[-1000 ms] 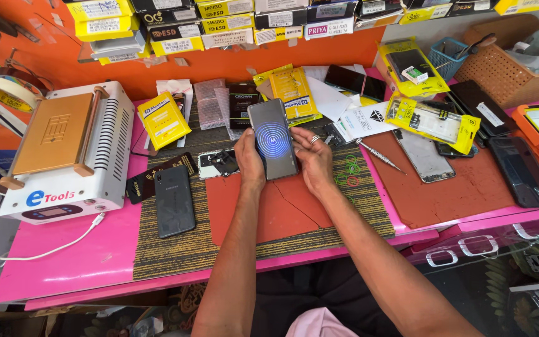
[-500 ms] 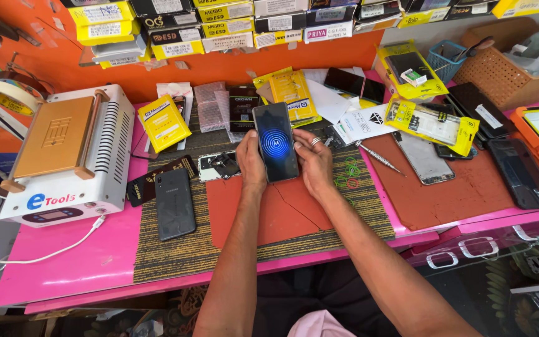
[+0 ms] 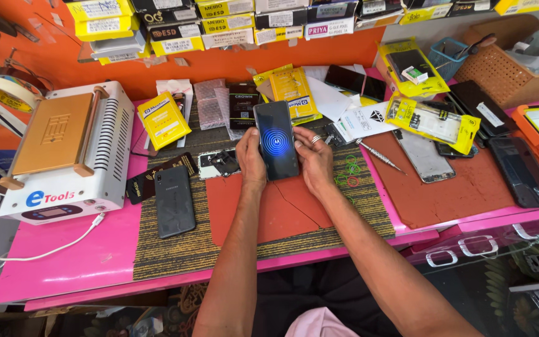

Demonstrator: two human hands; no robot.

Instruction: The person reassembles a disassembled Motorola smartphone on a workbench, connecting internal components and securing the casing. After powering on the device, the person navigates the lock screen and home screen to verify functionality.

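Nearest us lay a smooth red mat (image 3: 282, 212) over coarse woven matting (image 3: 176, 249). Above it our left hand (image 3: 250, 159) and right hand (image 3: 314, 157) clamped the glossy, slab-shaped smartphone (image 3: 276, 140) by its long edges, screen lit, upright between them. Beyond lay crinkled yellow packets (image 3: 291, 90).

phone (image 3: 276, 140): black slab, upright, slightly tilted
screen: lit, blue rings glowing, facing the camera
place: held between both hands, above the red mat (image 3: 282, 209)
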